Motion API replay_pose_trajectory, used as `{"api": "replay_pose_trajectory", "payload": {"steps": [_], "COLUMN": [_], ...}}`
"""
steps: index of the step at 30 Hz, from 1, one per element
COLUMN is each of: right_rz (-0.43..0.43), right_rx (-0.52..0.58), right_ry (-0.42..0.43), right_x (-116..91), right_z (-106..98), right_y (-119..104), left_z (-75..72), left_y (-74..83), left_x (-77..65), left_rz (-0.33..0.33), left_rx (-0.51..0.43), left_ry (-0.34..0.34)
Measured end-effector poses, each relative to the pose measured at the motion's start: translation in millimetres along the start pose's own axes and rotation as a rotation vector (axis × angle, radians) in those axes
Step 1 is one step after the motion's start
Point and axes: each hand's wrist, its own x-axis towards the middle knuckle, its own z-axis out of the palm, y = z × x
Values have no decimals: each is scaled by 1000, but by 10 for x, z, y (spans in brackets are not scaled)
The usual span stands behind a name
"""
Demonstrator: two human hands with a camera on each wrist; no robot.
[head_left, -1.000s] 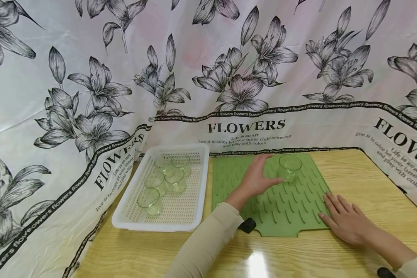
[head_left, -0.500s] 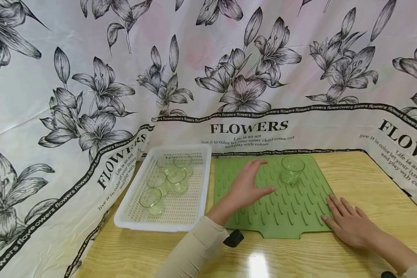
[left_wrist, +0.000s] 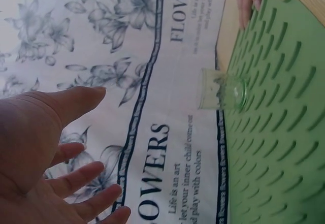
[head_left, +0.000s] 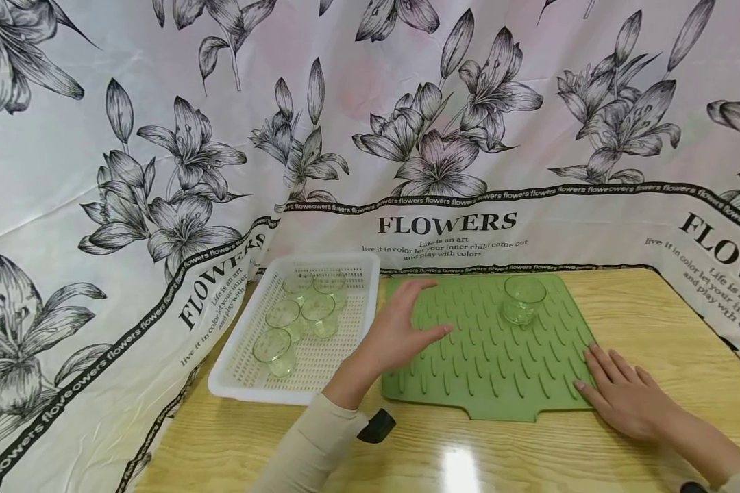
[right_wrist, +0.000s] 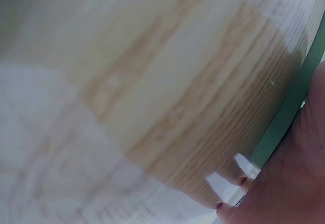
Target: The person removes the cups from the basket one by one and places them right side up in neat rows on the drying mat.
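Note:
My left hand [head_left: 397,330] is over the left edge of the green ribbed mat [head_left: 481,342], fingers and thumb spread and nothing between them. The left wrist view shows the same hand [left_wrist: 66,158] with its fingers apart. A clear drinking glass [head_left: 523,301] stands upright on the mat's far right part, well away from the left hand. My right hand [head_left: 629,394] rests flat, its fingertips at the mat's right edge. Left of the mat, several similar glasses [head_left: 273,352] stand in a white perforated basket [head_left: 351,373].
The mat and basket lie side by side on a wooden table [head_left: 407,459]. Behind and along both sides hangs a white flower-print cloth [head_left: 321,233], meeting the tabletop just past the mat.
My left hand has drawn away from the glass and moved left toward the basket, fingers still spread. The glass stays standing on the mat. The right hand keeps its place.

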Motion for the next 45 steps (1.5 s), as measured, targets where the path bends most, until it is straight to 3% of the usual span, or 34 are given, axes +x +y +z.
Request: {"api": "replay_pose_trajectory", "payload": {"steps": [8,20,27,31,37,45], "right_rz": [-4,-13,-4,-1,4,0], "right_rx": [2,-30,-19,-17,-20,-19], "right_ry": [-13,1,-10,-11,-2,15], "right_x": [-19,33,0,-14,-23,-25], "right_z": [87,-65,-53,-52,-71,-21], "right_y": [8,-65,-78,-65,-66,-51], "left_z": [-312,-890,-1123,-1191,-1283,-1386], "left_y": [-231,-531,-838,-1032,-1242,-1354], "left_x": [-190,-419,-646,-791,-953,-1053], "left_rz": [5,-84,-168,-224,-305,-386], "left_rx": [27,49,88,90,94,128], "left_ry": [108,294,370,376,333,211]}}
